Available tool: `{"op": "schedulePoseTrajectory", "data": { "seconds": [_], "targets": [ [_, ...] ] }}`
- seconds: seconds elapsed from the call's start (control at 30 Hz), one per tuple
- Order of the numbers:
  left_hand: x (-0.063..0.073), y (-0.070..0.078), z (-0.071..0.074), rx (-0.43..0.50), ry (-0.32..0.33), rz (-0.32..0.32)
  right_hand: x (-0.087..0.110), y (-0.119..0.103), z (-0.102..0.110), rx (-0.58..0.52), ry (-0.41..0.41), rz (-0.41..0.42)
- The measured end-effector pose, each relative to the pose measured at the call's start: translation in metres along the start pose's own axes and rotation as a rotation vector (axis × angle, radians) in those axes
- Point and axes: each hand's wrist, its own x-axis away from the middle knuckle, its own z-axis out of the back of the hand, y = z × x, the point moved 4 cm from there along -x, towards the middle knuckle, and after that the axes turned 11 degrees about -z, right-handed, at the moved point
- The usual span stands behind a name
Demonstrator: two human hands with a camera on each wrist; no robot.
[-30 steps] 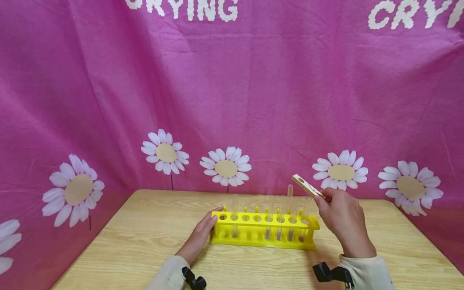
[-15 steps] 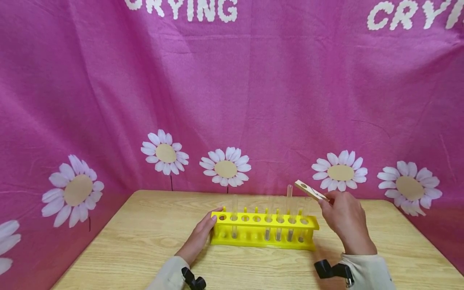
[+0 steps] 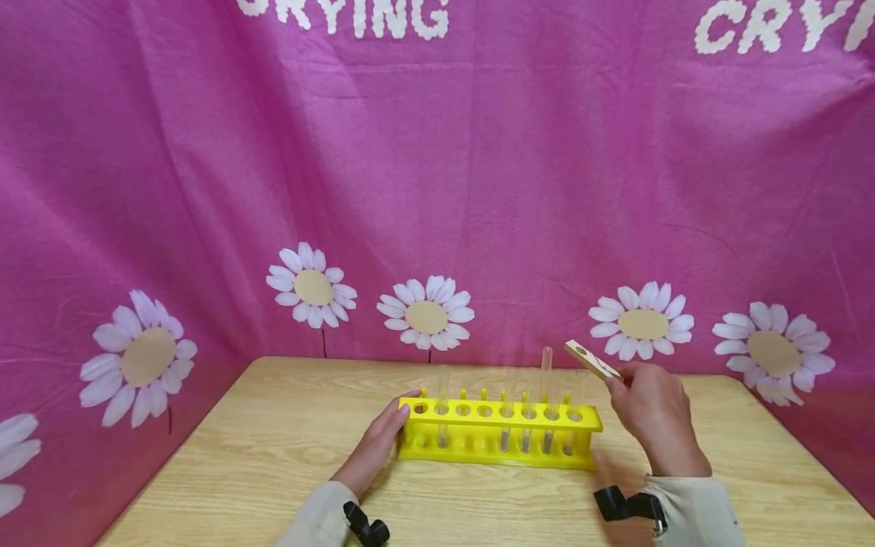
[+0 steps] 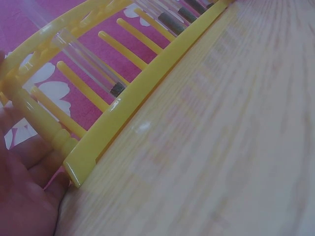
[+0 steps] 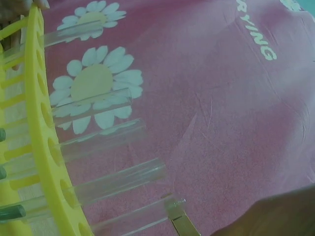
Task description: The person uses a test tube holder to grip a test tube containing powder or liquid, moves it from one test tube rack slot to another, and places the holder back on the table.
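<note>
A yellow test tube rack [image 3: 478, 459] stands upright on the table, holding several clear test tubes with dark matter at their bottoms. My left hand [image 3: 374, 447] grips the rack's left end, thumb on the top bar; the left wrist view shows fingers at its end post [image 4: 42, 118]. In my right hand [image 3: 652, 410] is a wooden test tube holder [image 3: 592, 359], pinched and slanting up to the left. Its tip overlaps the rim of the rightmost tube [image 5: 130, 220] in the right wrist view. A single tube [image 3: 443, 386] stands near the rack's left end.
Behind the wood-grain table [image 3: 273, 425] hangs a pink cloth [image 3: 478, 167] printed with daisies and white lettering. One tube [image 3: 547, 368] rises higher than its neighbours. Black camera mounts sit on both wrists, over light sleeves [image 3: 690, 509].
My right hand and the test tube holder have shifted slightly right, the holder's tip dropping a little. The left hand and the rack have kept their place.
</note>
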Motion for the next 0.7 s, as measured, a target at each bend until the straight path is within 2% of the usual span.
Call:
{"op": "schedulePoseTrajectory", "data": {
  "seconds": [0.37,0.57,0.7],
  "targets": [
    [0.001,0.002,-0.001,0.014,-0.007,-0.020,-0.006,0.010,0.001,-0.005,0.011,-0.047],
    [0.000,0.005,-0.001,0.015,-0.004,-0.016,-0.010,0.016,0.004,0.015,0.040,-0.041],
    [0.000,0.003,-0.001,0.009,-0.002,0.004,-0.010,0.021,0.007,0.026,0.027,-0.064]
  ]
}}
